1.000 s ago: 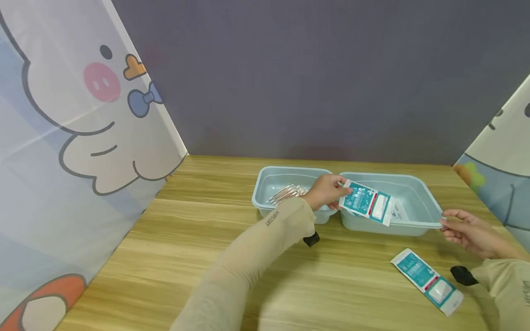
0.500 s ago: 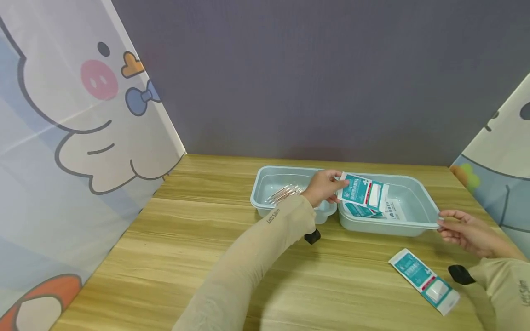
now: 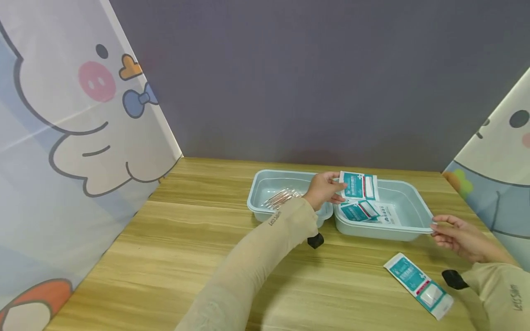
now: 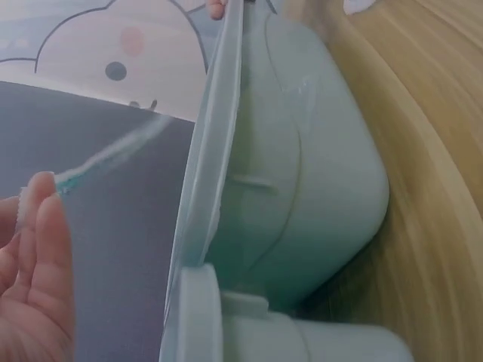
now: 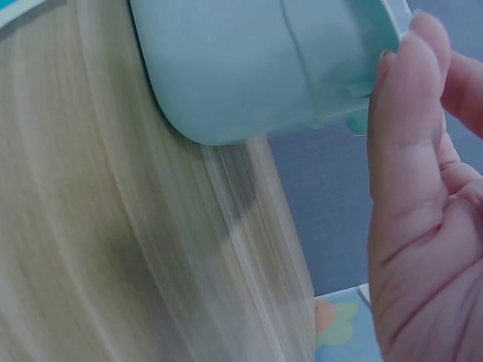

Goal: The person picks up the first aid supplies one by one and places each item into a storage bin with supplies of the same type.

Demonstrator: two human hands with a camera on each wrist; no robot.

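Observation:
My left hand (image 3: 325, 188) pinches the left end of a teal-and-white dressing packet (image 3: 355, 185) between thumb and fingers. The packet is over the left part of the right-hand pale blue plastic tray (image 3: 407, 202), and in the left wrist view it appears edge-on above the rim. Inside that tray lie another teal packet (image 3: 358, 211) and a white printed one (image 3: 388, 214), partly overlapping. My right hand (image 3: 465, 236) grips the tray's front right corner, thumb and fingers at the rim (image 5: 400, 19).
A smaller pale blue tray (image 3: 258, 188) stands directly left, holding a bundle of wrapped cotton swabs (image 3: 281, 197). One more dressing packet (image 3: 419, 286) lies on the wooden table (image 3: 198, 239) in front of the right tray. A dark grey panel (image 3: 290, 82) closes off the back.
My left hand has lifted the packet backward and levelled it, uncovering the packets in the tray. My right hand stays on the corner. The head view has shifted slightly.

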